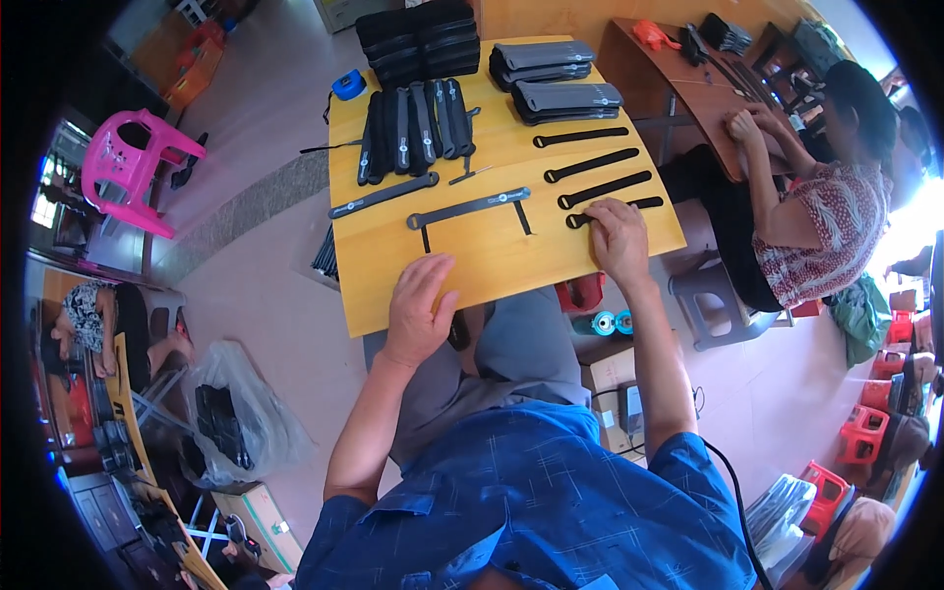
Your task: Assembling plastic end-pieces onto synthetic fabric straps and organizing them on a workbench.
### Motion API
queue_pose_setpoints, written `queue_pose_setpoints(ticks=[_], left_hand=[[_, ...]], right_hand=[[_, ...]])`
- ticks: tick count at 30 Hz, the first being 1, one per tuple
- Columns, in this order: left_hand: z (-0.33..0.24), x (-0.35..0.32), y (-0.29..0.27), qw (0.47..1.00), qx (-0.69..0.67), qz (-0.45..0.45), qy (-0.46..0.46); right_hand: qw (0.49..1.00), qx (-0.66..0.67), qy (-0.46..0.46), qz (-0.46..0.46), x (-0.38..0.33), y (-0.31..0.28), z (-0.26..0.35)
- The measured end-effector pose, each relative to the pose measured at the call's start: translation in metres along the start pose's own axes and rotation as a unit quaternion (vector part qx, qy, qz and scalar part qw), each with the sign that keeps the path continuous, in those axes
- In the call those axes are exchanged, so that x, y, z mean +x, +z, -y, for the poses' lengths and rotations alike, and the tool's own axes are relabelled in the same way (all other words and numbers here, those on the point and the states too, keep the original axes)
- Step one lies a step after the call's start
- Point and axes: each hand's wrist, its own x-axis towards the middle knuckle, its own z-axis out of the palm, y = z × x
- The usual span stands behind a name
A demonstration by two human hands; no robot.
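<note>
My left hand (pixel 421 307) is over the near edge of the yellow table, empty, with its fingers extended. On the right side of the table, my right hand (pixel 619 241) has its bent fingers on the nearest black strap (pixel 644 204), which lies flat with a ring at its left end. Beyond it lie several similar black straps (pixel 592 165) in a row. A grey strap (pixel 472 207) with a ring end lies in the middle, across two short dark strips (pixel 524 218). Another grey strap (pixel 382 197) rests at the left edge.
Behind are a bundle of grey straps (pixel 418 128), a tall black stack (pixel 420 44), grey stacks (pixel 567 98) and a blue tape measure (pixel 348 85). At right, a person (pixel 821 211) sits at a brown table (pixel 678 84). A pink chair (pixel 133 167) stands left.
</note>
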Motion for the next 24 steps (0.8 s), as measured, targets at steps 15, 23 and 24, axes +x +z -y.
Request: queue_pose_setpoints(ticks=[15,23,24], left_hand=[[-0.031,0.014,0.02,0.995,-0.098,0.001,0.006],[-0.039,0.012,0.023,0.99,-0.128,-0.012,-0.051],[-0.04,0.014,0.024,0.99,-0.126,-0.012,-0.056]], right_hand=[[0.998,0.051,-0.026,0.012,-0.005,-0.001,0.003],[0.995,0.074,-0.03,0.051,-0.025,-0.026,0.055],[0.991,0.107,-0.007,0.082,-0.026,-0.029,0.067]])
